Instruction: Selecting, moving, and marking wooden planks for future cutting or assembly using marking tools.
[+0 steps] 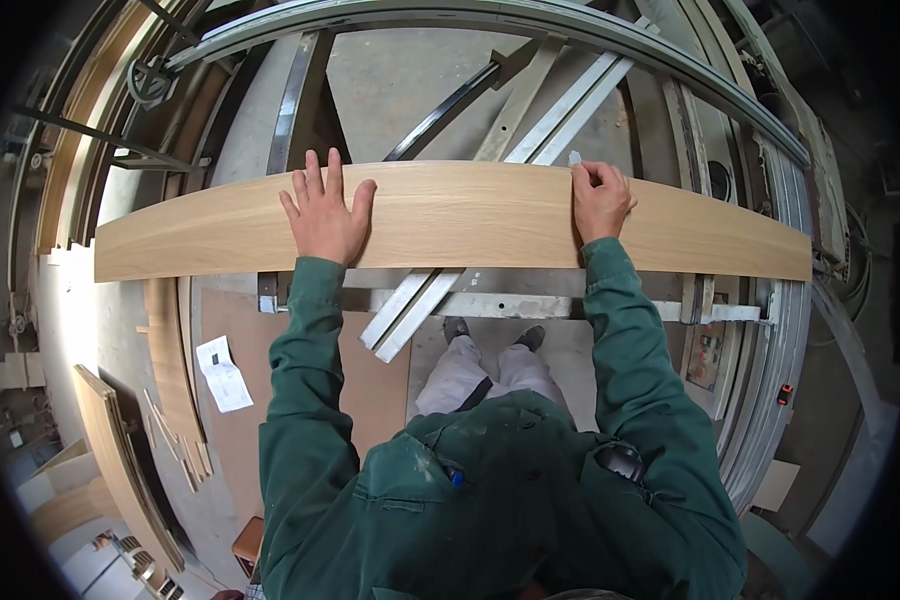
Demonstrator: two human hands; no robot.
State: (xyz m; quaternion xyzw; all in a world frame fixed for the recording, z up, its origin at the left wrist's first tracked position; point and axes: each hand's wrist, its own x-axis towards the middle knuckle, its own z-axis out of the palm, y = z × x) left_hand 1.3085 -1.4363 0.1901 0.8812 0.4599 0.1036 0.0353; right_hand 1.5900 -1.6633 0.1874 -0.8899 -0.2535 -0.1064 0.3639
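A long, light wood board (470,218) lies crosswise in front of me on a metal frame. Flat on its left part rests my left hand (328,215), fingers spread, the tips close to the far edge. Toward the board's right part, my right hand (600,200) is closed in a pinch at the far edge. Between its thumb and fingers a small whitish piece (575,158) sticks out past that edge; its kind is too small to make out.
Metal rails (570,110) cross under the board, and a crossbar (510,305) runs on my side of it. Wood panels (125,460) and thin strips (175,440) stand at left. A paper sheet (224,374) lies on a brown panel. A small orange-black device (785,395) sits on the right rail.
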